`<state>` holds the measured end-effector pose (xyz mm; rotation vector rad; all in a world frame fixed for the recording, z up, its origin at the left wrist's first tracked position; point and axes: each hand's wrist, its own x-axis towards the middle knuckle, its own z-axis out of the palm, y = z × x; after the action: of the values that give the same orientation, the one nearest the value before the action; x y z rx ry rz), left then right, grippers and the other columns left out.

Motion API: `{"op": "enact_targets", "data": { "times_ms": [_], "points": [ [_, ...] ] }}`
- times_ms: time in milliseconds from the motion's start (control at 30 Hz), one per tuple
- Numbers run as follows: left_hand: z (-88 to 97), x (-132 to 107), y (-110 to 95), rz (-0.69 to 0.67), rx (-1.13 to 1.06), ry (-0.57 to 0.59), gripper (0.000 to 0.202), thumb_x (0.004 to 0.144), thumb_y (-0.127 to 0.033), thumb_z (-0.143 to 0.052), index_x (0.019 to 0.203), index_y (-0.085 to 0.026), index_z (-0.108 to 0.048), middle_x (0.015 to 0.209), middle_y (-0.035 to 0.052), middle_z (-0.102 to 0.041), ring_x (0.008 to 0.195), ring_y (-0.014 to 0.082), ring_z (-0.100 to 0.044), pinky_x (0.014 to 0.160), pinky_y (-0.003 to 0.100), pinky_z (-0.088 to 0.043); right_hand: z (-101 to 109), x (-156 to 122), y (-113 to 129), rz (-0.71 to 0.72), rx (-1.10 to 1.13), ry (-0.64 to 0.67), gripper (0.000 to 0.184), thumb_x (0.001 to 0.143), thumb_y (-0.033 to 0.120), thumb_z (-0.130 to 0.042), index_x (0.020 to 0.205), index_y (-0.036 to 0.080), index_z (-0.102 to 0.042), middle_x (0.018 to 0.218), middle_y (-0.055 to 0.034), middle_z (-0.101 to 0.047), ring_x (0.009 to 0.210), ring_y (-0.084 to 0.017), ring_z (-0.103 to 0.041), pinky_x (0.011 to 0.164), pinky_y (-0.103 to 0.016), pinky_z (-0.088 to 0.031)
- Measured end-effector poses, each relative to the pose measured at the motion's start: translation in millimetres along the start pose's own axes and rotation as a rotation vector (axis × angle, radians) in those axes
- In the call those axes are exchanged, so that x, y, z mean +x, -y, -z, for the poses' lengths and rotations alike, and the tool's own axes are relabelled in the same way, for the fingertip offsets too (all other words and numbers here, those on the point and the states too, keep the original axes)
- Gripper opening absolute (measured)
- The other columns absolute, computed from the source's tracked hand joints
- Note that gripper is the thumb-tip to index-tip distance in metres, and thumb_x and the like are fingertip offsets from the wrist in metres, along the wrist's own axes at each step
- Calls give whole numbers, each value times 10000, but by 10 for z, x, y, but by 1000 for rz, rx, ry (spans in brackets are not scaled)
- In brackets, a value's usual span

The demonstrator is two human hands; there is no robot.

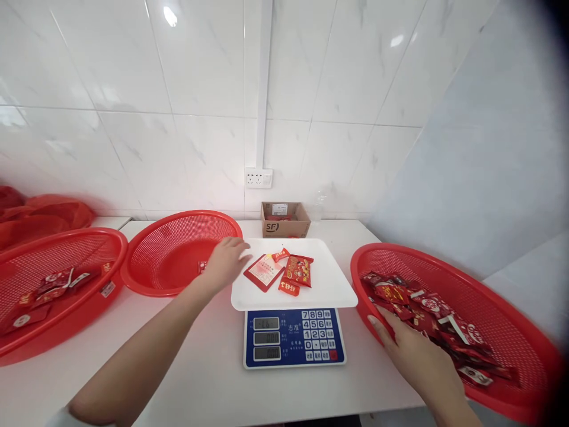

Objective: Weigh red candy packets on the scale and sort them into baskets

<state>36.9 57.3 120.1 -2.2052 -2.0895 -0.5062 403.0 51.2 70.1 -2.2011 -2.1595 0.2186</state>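
My left hand hovers at the left edge of the scale's white pan, beside the middle red basket. Its fingers are loosely bent and apart, with nothing seen in them. On the pan lie a flat red packet with a pale label, a plump red snack packet and two small red wrapped pieces, one of them the lower piece. My right hand grips the near left rim of the right red basket, which holds many red packets. Some of its fingers are hidden.
The scale's blue keypad panel faces me. Behind the pan stands a small open cardboard box. A left red basket holds several red packets. Red cloth or netting lies at the far left, and a tiled wall closes the back.
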Motion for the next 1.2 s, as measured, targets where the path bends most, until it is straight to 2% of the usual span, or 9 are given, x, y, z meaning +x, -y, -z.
{"op": "enact_targets", "data": {
  "times_ms": [167,333,500,700,800,867,1000,1100,1200],
  "points": [
    [-350,333,-442,-154,-53,133,288,872,-299,-423,1094,-188,-568,1101,76,-636,1089,218,-507,898,312,-394,21,-14,28,13,-14,25,607,878,536,-144,1316,251,-453,1104,-102,-663,926,-299,-646,731,-423,-491],
    [-570,589,-581,-149,-48,183,212,838,-231,-455,1005,-167,-571,951,104,-648,903,232,-590,719,306,-439,39,-44,41,10,-39,38,595,886,502,-129,1323,243,-439,1110,-104,-659,930,-289,-642,732,-408,-483],
    [-425,552,-479,-112,-59,118,206,840,-147,-412,984,-195,-550,997,67,-605,837,177,-592,668,263,-439,41,-50,40,6,-59,22,583,887,507,-140,1319,262,-445,1087,-98,-671,913,-289,-650,718,-406,-487],
    [38,307,39,63,17,-28,240,856,-151,-352,966,-169,-566,1007,110,-558,962,243,-533,748,325,-427,2,-37,8,53,-48,-9,595,887,509,-139,1298,233,-469,1060,-116,-677,898,-296,-653,687,-408,-500],
    [124,207,176,125,54,-20,244,854,-183,-367,954,-144,-585,989,134,-576,945,275,-535,731,358,-423,-17,-18,-9,41,-37,1,601,880,531,-153,1312,241,-455,1014,-118,-692,854,-308,-662,674,-430,-499],
    [89,160,128,105,48,20,247,860,-248,-396,973,-150,-593,1014,128,-598,965,271,-536,757,355,-421,-18,-12,-8,34,-27,7,610,877,544,-147,1323,250,-441,997,-115,-696,844,-308,-664,670,-430,-498],
    [-107,90,-167,3,-1,130,306,858,-371,-422,1045,-193,-586,1052,94,-637,996,246,-549,800,336,-420,-4,-21,14,20,-31,17,622,877,550,-135,1325,248,-442,1040,-119,-682,876,-305,-660,687,-421,-499],
    [-242,51,-345,-23,-17,180,351,811,-392,-488,1070,-175,-582,1025,130,-648,1006,295,-546,824,392,-408,1,-30,27,9,-52,19,631,877,547,-134,1328,227,-438,1061,-127,-674,915,-313,-649,708,-428,-495],
    [-316,45,-393,-9,-53,207,412,777,-402,-522,1110,-162,-560,1037,159,-631,1010,329,-540,818,430,-408,-2,-31,27,5,-51,21,613,881,534,-139,1323,235,-442,1035,-122,-684,902,-308,-653,699,-424,-495]
  ]
}}
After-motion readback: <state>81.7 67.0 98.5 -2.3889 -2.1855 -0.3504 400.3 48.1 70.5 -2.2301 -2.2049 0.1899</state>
